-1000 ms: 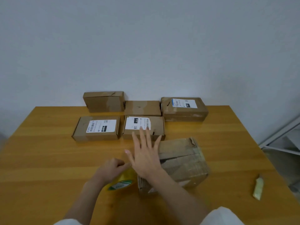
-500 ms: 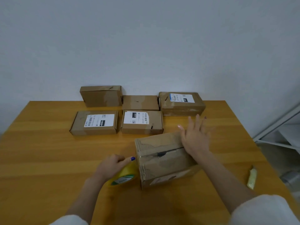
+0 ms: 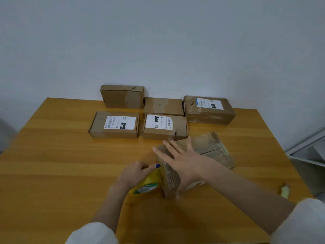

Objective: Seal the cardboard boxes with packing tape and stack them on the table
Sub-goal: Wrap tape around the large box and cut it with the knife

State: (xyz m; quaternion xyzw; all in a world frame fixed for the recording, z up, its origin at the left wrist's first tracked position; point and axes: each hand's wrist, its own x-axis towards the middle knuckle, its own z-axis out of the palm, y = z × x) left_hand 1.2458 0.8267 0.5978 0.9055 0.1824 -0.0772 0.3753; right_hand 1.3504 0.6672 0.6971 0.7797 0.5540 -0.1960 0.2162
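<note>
Smoothing tape down on the box under a flat palm.
The right hand, open with fingers spread, has swept back from the box's far right end to its left end. There the left hand grips the roll against the box's side. The box has turned slightly and sits mid-table, in front of five others. The strip seems pressed down but not yet cut.

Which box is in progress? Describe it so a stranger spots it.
On the wooden table, nearer the person than the five boxes by the wall, lies a lone box. It alone sits skewed under the flat right hand, the left hand holding a yellow tape roll at its near end.
</note>
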